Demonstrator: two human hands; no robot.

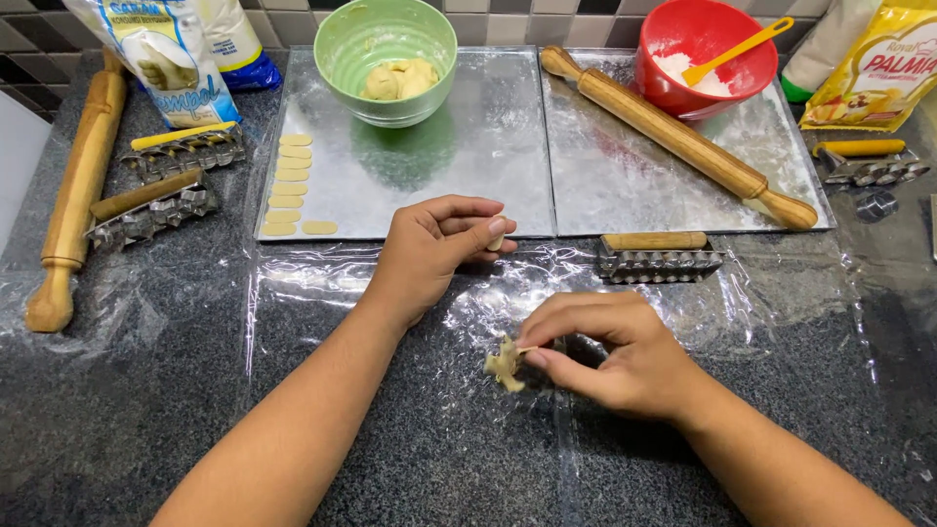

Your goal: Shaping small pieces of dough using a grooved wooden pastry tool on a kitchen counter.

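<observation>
- Nearest the camera, low in the frame, the right hand [610,356] was closed in a pinch on a ragged dough scrap [505,364], thumb and forefinger gripping its edge so that it could be peeled off the clear plastic sheet [781,322] spread over the dark stone counter [117,410]
- Just above centre, the left hand [434,249] was curled, its thumb and forefinger nipped together on a small cut dough piece [498,240] held clear of the sheet
- Pale oval dough pieces [290,185] were laid in a neat column at the left edge of the left metal tray [488,156], apparently spaced for baking
- A green bowl [386,59] of dough lumps was set on that tray, within easy reach
- A ridged metal cutter [660,256] was left just above the right hand
- A rolling pin [678,137] was rested slantwise on the floured right tray [634,185], beside a red bowl [705,54] of flour at the upper right
</observation>
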